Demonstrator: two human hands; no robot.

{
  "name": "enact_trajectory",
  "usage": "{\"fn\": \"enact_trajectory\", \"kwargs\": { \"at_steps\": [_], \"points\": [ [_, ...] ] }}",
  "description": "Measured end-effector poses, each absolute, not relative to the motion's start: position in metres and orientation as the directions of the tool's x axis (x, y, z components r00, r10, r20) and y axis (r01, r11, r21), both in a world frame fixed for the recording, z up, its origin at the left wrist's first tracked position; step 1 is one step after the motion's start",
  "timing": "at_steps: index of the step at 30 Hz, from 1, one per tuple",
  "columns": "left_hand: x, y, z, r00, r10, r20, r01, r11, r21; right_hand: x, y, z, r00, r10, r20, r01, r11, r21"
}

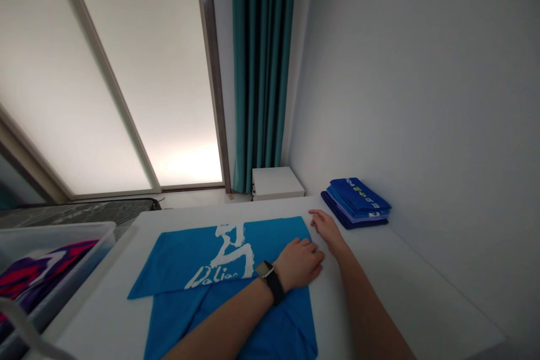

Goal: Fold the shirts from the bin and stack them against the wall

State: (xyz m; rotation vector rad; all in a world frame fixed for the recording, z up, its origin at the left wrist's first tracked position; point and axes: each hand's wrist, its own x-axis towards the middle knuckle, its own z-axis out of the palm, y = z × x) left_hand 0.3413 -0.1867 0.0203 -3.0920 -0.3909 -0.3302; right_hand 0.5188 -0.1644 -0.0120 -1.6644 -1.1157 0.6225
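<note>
A bright blue T-shirt lies partly folded on the white table, its upper part turned over in a band with white lettering. Crossing over it from the lower left is my left arm, with a dark smartwatch at the wrist. My left hand rests at the shirt's right edge, fingers curled down on the cloth; their tips are hidden. Just beyond the shirt's upper right corner is my right hand, holding nothing, with index finger and thumb apart.
A stack of folded blue garments sits at the table's back right, by the wall. On the left stands a clear plastic bin with purple and red cloth inside. A white cabinet and a green curtain are behind the white table.
</note>
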Motion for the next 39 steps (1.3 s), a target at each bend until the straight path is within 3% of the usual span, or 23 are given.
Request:
{"fn": "enact_trajectory", "kwargs": {
  "at_steps": [8,15,24,30,35,39],
  "points": [
    [0.338,-0.181,0.029,0.9,0.369,0.234,0.322,-0.922,0.214,0.52,-0.163,-0.016,0.475,0.869,0.138,0.303,-0.014,-0.953],
    [0.298,-0.143,0.054,0.742,0.58,0.336,0.371,-0.773,0.514,0.512,-0.163,-0.012,0.47,0.864,0.178,0.349,0.003,-0.937],
    [0.251,-0.108,0.03,0.564,0.801,0.202,0.509,-0.53,0.679,0.498,-0.16,-0.012,0.401,0.896,0.193,0.485,-0.029,-0.874],
    [0.262,-0.124,0.037,0.565,0.776,0.279,0.399,-0.553,0.731,0.496,-0.157,-0.014,0.367,0.909,0.197,0.522,-0.027,-0.852],
    [0.274,-0.147,0.056,0.735,0.61,0.296,0.212,-0.621,0.755,0.499,-0.157,-0.014,0.363,0.912,0.191,0.546,-0.042,-0.837],
    [0.269,-0.152,0.047,0.789,0.555,0.262,0.317,-0.734,0.601,0.502,-0.158,-0.014,0.363,0.914,0.178,0.573,-0.069,-0.817]
  ]
}}
